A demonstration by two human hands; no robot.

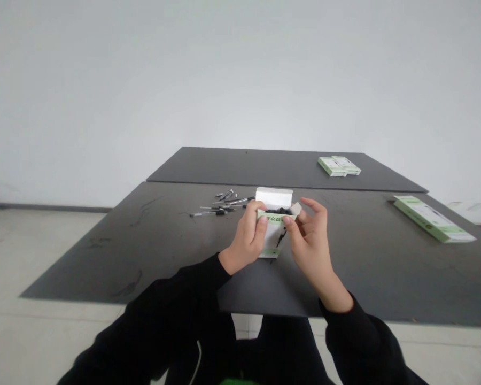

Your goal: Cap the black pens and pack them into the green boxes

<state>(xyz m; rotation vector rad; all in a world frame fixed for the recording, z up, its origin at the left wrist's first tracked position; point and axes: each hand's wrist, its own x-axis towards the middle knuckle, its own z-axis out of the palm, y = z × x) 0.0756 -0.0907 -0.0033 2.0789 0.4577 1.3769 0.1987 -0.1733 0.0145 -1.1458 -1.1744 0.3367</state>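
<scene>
Black sleeves [160, 315] are seen at the bottom of the frame, reaching over the near edge of a dark tabletop [176, 240]. Near the centre, an open box [271, 241] in white and green is held upright between both hands, its mouth turned up. Its left side is gripped by the left hand [248, 235], the thumb laid on the front panel and the fingers mostly hidden behind. The upper right corner is pinched by the right hand [310, 235], whose thumb is pressed to the front while its index finger is raised; a small side flap [295, 208] is touched by the fingers. Dark contents [278, 211] are shown at the mouth, too small to be told apart, and the lid [274, 198] is folded back. Left of the box, pens [220, 213] are scattered, with short pieces [226, 195] just beyond. At the right of the frame a closed box [433, 218] is laid flat. Two more boxes [332, 166] are placed together at the upper right, before a pale wall [240, 75].
</scene>
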